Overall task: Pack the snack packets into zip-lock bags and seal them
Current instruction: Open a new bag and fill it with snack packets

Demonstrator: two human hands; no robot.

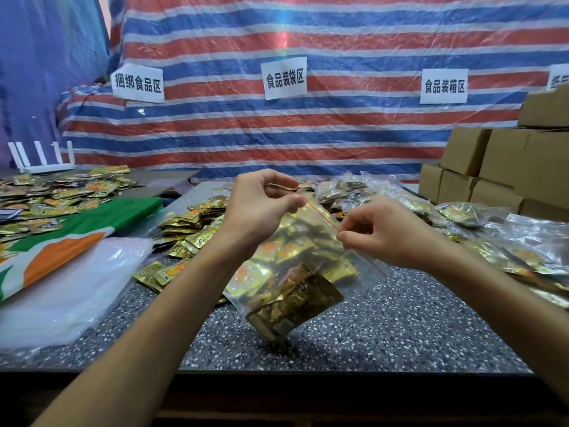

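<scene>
A clear zip-lock bag (292, 272) with a red seal strip hangs tilted above the speckled table (400, 328), stuffed with several gold snack packets. My left hand (261, 208) pinches the upper left end of the seal strip. My right hand (388, 232) pinches the strip further right, near its middle. The bag's lower corner nearly touches the table. Loose gold snack packets (191, 226) lie in a heap just left of the bag.
A stack of empty clear bags (67, 288) lies at the left on a green, orange and white sheet (61, 241). Filled bags (508, 254) pile up at the right. Cardboard boxes (498, 167) stand at the back right. More packets (55, 192) cover the far left table.
</scene>
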